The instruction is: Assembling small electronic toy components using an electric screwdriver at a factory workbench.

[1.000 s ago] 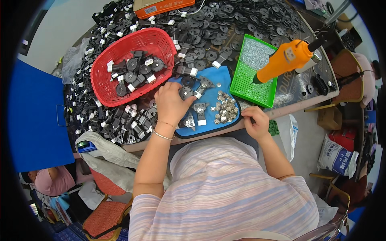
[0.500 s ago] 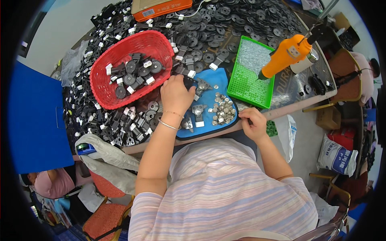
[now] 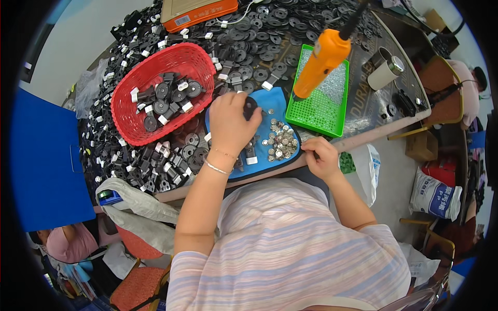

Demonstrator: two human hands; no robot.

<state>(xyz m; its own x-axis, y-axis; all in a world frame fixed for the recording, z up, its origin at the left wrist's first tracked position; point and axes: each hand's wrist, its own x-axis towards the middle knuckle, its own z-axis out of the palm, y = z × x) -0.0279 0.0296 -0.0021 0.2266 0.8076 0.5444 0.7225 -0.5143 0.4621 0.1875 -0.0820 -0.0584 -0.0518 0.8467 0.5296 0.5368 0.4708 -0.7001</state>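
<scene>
My left hand [image 3: 229, 127] is over the left part of a blue mat [image 3: 271, 101], its fingers curled round a black round-ended part [image 3: 250, 107]; the palm hides the rest of that part. Small silver metal pieces [image 3: 282, 142] lie in a pile on the mat's right side. Close to the left hand, a dark bracket part with a white end [image 3: 251, 155] lies on the mat, partly covered. My right hand [image 3: 321, 157] is at the mat's right edge, thumb and fingers pinched together; whatever may be between them is too small to name.
An orange electric screwdriver [image 3: 322, 62] hangs over a green tray [image 3: 341, 116] of tiny screws. A red basket [image 3: 116, 111] holds black wheeled parts. Black discs [image 3: 275, 18] and parts with white ends [image 3: 150, 171] cover much of the table. A metal bottle [image 3: 383, 75] stands at right.
The left hand has shifted slightly right and turned, bringing the round black part into view. The hanging screwdriver has swung left over the tray. The right hand stays near the mat's edge.
</scene>
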